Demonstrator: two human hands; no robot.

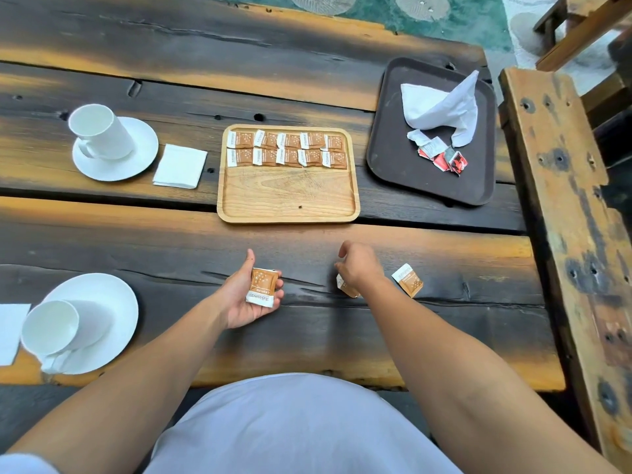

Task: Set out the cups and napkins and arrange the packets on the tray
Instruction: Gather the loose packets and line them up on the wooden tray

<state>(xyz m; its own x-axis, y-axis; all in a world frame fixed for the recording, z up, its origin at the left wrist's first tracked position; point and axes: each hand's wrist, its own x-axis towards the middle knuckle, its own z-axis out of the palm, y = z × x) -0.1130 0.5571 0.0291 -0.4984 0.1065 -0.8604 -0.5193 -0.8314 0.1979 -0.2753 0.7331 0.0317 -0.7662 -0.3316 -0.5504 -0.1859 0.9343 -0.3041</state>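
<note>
A light wooden tray [289, 195] lies in the middle of the table, with two rows of brown packets [287, 149] along its far half. My left hand [241, 297] is palm up, holding a brown packet [262, 286]. My right hand [359, 265] is curled over another brown packet [348, 288] lying on the table, fingers touching it. A third loose brown packet [408, 279] lies just to its right. A white cup [99, 131] on a saucer stands far left beside a folded napkin [180, 166]. A second cup [51, 326] on its saucer sits near left, next to a napkin [10, 331].
A dark plastic tray [393, 159] at the right holds crumpled white napkins [441, 104] and several red packets [444, 159]. A wooden bench [564, 213] runs along the table's right side. The table's near edge is just in front of my body.
</note>
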